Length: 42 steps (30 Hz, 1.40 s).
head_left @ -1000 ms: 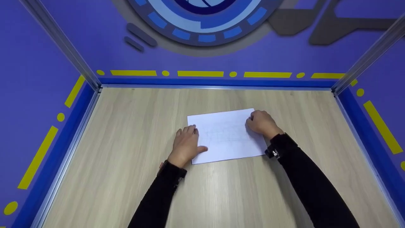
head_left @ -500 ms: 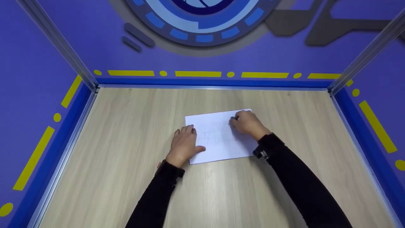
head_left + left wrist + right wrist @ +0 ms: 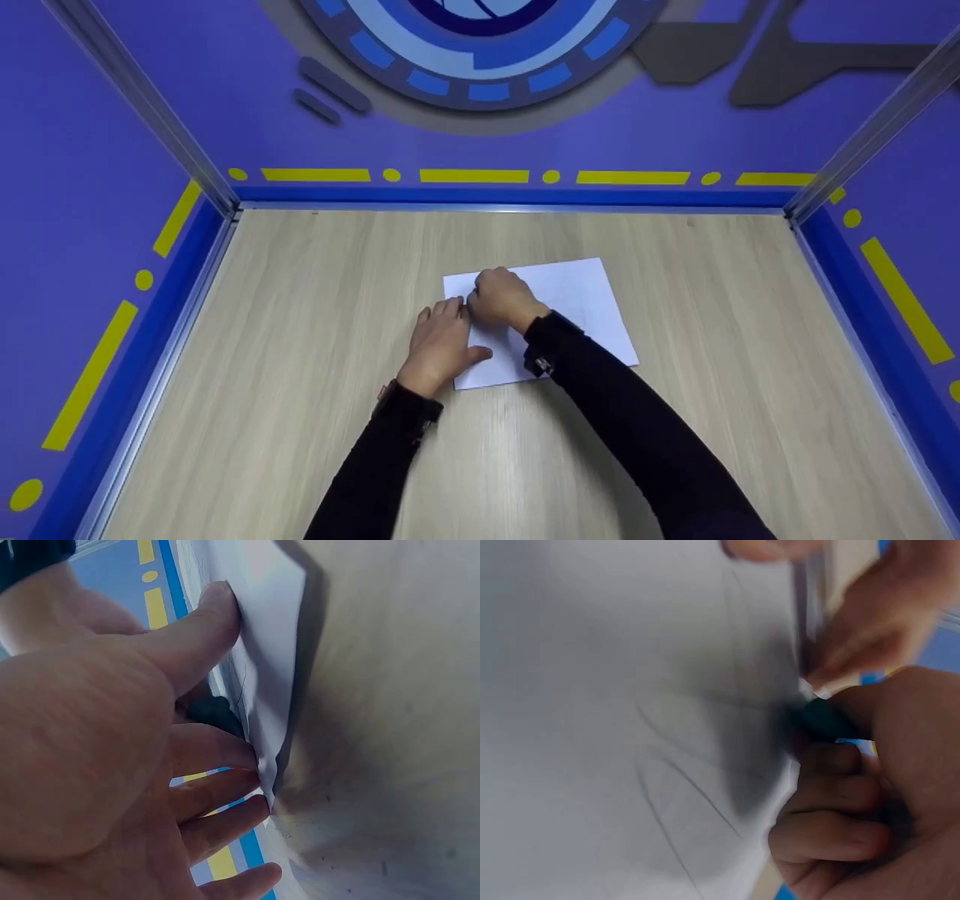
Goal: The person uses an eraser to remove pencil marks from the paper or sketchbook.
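Observation:
A white sheet of paper (image 3: 589, 300) lies slightly turned on the table, with faint pencil lines (image 3: 690, 784) showing in the right wrist view. My left hand (image 3: 442, 345) rests along its left edge, fingers spread and the thumb lying on the sheet. Close beside those fingertips, my right hand (image 3: 504, 298) pinches a small dark green eraser-like block (image 3: 821, 720) down at the paper, other fingers curled in. The block (image 3: 214, 714) also shows in the left wrist view, behind the left thumb. In the head view, the right hand covers it.
The paper lies on a light wood-grain table (image 3: 315, 322). Blue panels with yellow dashes (image 3: 474, 176) close off the back and both sides, framed by metal rails (image 3: 150, 97). Black sleeves and wrist straps cover both forearms.
My right hand has swept left across the paper, from its right edge to beside the left hand. The left hand stays on the left edge, and the sheet keeps its place.

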Tool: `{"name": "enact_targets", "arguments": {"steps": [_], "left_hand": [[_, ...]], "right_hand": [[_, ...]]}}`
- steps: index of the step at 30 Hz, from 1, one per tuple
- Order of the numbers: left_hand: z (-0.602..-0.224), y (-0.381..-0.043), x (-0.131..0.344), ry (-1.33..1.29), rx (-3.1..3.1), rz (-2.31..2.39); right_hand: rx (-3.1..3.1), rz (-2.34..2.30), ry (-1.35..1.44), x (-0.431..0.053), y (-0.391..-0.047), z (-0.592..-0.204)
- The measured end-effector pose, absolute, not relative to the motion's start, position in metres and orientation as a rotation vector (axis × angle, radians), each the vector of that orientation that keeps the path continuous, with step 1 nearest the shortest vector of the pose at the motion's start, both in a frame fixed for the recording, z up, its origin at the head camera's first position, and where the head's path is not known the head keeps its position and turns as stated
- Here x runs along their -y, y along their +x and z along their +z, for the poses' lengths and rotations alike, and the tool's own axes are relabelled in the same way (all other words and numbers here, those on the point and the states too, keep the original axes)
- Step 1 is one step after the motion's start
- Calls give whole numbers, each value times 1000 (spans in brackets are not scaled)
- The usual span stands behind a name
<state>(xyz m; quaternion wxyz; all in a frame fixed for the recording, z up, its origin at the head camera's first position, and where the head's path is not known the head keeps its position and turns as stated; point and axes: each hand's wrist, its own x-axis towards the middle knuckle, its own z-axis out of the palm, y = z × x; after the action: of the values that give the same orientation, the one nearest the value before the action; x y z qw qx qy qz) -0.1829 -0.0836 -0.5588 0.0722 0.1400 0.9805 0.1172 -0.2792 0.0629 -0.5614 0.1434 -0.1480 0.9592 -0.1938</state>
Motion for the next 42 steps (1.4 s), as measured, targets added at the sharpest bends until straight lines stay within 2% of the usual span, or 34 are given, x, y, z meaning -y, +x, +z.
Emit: {"name": "enact_targets", "arguments": {"steps": [5,9,19,23,36,42], "left_hand": [[-557,-185,80,416,-2950,296],[-556,-186,79,403,-2938,256],[-557,-187,78,364,-2898,266],[-558,-186,79,353,-2888,267],[-560,-186,81,329,-2861,272],[-559,-185,80,346,-2868,279]], "right_hand": [[-2786,-580,-364,-69,-277,-557],[-2812,-607,-344,-92,-280,-558],[-2824,-775,-173,-217,-290,-565],[-2794,-769,-54,-245,-290,-565],[-2762,-598,-68,-240,-285,-550],[-2646,-689,-39,-223,-285,-547]]}}
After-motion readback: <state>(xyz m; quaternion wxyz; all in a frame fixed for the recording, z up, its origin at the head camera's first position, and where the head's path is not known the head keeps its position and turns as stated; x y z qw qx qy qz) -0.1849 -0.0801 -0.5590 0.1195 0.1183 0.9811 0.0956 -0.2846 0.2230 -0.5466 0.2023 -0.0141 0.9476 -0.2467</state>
